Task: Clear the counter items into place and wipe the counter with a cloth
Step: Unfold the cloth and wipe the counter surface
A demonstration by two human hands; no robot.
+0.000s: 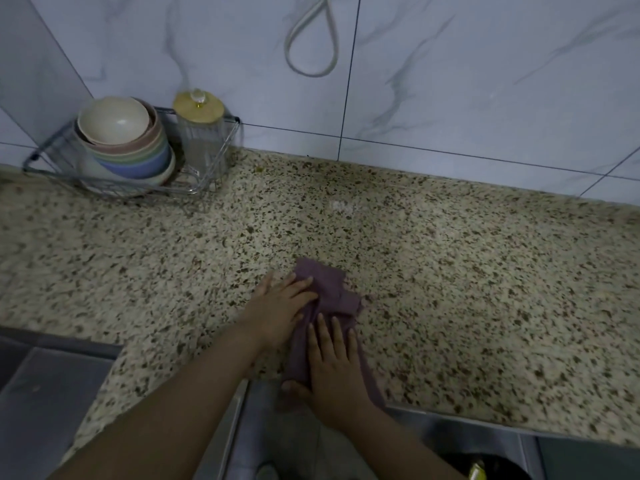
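A wire rack [207, 174] stands in the far left corner of a speckled stone counter [450, 271], against a marble-patterned tiled wall [485, 81], holding a tilted stack of pastel bowls [124, 140] and, just beside them on the right, a ribbed glass jar [204, 143] with a wooden lid and clear knob. A loop of pale cord [311, 43] hangs on the wall above, and a grey panel [31, 71] leans in at the far left. The rack and its contents sit well apart from the working area; the stretch of counter between them and the hands carries only a faint pale smear [343, 206] near the middle. At the near edge of the counter, a purple cloth [329, 292] lies bunched and drawn out lengthwise, its long axis running from the counter's front edge away toward the wall, leaning slightly right at the near end, where it trails over the edge. The left hand [280, 306] lies over the cloth's left side, fingers fairly straight and pointing right across the fabric. The right hand [332, 365] presses flat on the nearer part, fingers spread and straight, pointing toward the wall, the thumb out to the left against the cloth's edge. Neither hand is closed around the cloth. Below the counter edge a metal strip [450, 417] and dark floor [41, 393] show, with something yellow [477, 470] at the bottom right, too blurred to identify.
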